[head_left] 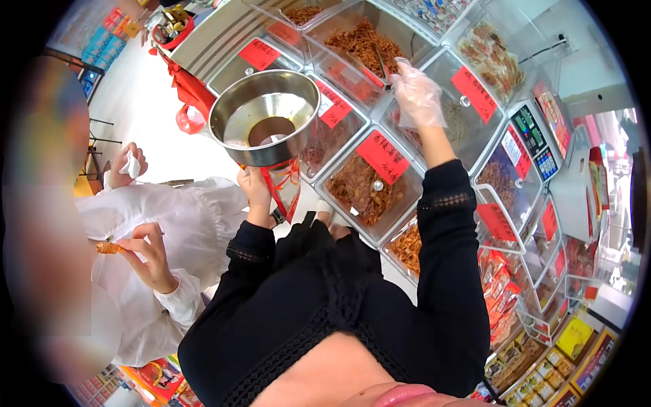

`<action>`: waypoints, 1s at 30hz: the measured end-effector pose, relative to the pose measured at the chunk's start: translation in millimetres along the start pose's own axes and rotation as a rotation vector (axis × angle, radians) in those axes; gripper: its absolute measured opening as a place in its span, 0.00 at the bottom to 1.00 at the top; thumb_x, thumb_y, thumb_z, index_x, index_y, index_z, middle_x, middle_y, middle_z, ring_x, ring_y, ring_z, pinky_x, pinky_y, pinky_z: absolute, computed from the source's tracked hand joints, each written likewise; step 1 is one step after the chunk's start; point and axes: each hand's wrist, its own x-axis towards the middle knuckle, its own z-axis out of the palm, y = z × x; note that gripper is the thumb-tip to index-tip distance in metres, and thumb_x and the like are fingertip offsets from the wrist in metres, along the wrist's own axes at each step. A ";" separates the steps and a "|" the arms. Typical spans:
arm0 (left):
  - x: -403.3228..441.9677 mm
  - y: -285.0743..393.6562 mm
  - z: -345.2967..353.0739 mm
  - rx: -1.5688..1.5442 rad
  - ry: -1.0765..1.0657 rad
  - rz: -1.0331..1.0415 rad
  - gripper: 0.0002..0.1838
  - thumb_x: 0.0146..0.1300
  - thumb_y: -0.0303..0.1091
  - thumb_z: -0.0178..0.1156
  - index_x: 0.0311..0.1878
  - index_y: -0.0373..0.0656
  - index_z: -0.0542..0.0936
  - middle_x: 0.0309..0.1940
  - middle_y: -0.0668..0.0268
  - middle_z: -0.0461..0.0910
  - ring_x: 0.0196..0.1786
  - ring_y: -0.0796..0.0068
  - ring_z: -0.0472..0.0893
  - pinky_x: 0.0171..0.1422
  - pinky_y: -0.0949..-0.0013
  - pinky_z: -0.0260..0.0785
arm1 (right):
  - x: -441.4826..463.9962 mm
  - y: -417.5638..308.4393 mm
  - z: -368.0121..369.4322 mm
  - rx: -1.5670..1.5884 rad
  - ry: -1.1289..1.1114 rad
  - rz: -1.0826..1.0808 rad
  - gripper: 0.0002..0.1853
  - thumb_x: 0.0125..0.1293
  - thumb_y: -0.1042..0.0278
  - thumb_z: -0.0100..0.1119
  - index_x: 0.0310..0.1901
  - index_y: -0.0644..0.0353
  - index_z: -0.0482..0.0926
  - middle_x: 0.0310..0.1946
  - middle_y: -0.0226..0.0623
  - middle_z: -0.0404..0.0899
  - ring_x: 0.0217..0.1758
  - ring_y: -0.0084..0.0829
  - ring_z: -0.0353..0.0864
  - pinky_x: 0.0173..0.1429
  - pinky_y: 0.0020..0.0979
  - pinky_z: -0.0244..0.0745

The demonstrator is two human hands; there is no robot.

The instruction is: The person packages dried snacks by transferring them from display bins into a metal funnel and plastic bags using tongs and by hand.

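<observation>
Right fingers (401, 79), film-gloved, grasp metal tongs (384, 68) | left fingers (246, 179) clasp glossy bag (287, 191) below round steel funnel (261, 154)

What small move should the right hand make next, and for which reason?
Probably the right hand should close the tongs on a small portion of the brown shreds and lift it: the tongs already point into the shreds, and the metal bowl is close by, mouth upward, with the left hand beneath it.
</observation>
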 end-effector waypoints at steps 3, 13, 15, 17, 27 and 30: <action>3.7 -4.6 -10.2 0.143 0.090 0.170 0.18 0.65 0.45 0.53 0.30 0.39 0.73 0.19 0.75 0.70 0.19 0.88 0.65 0.22 0.80 0.53 | -35.6 -25.5 -62.1 0.118 -0.319 0.129 0.18 0.58 0.62 0.45 0.50 0.50 0.76 0.40 0.43 0.78 0.44 0.41 0.77 0.51 0.36 0.69; 8.9 -2.8 9.8 0.201 0.067 0.056 0.25 0.65 0.52 0.48 0.30 0.36 0.74 0.22 0.66 0.75 0.22 0.80 0.72 0.27 0.77 0.63 | -289.8 45.6 -90.7 -0.289 -1.001 0.628 0.24 0.56 0.65 0.46 0.56 0.61 0.66 0.45 0.50 0.76 0.50 0.44 0.76 0.53 0.39 0.71; 10.8 -1.2 25.8 0.171 0.147 0.132 0.25 0.64 0.54 0.48 0.24 0.39 0.71 0.14 0.69 0.71 0.15 0.83 0.67 0.19 0.78 0.56 | -300.1 51.8 -106.2 -0.327 -1.194 0.709 0.22 0.57 0.59 0.48 0.51 0.61 0.71 0.44 0.49 0.77 0.50 0.43 0.76 0.53 0.39 0.71; 16.6 4.8 42.1 0.177 0.133 0.142 0.26 0.64 0.55 0.48 0.24 0.39 0.71 0.15 0.69 0.71 0.15 0.83 0.67 0.19 0.78 0.56 | -259.0 20.6 -136.2 -0.211 -1.115 0.675 0.22 0.58 0.57 0.50 0.51 0.59 0.72 0.43 0.47 0.78 0.49 0.44 0.76 0.52 0.39 0.71; 87.5 20.5 56.9 0.193 0.032 0.354 0.25 0.67 0.52 0.46 0.28 0.36 0.74 0.17 0.69 0.73 0.20 0.84 0.69 0.25 0.79 0.58 | -37.9 -16.1 -77.7 0.250 -0.144 0.186 0.20 0.59 0.54 0.51 0.48 0.57 0.76 0.42 0.45 0.78 0.47 0.39 0.77 0.51 0.35 0.70; 120.8 26.0 56.7 0.208 -0.068 0.316 0.23 0.68 0.48 0.46 0.33 0.34 0.75 0.25 0.67 0.76 0.25 0.82 0.72 0.31 0.78 0.62 | 9.3 2.8 -6.5 0.308 -0.163 0.216 0.21 0.56 0.53 0.54 0.47 0.57 0.77 0.40 0.46 0.79 0.46 0.43 0.77 0.51 0.35 0.70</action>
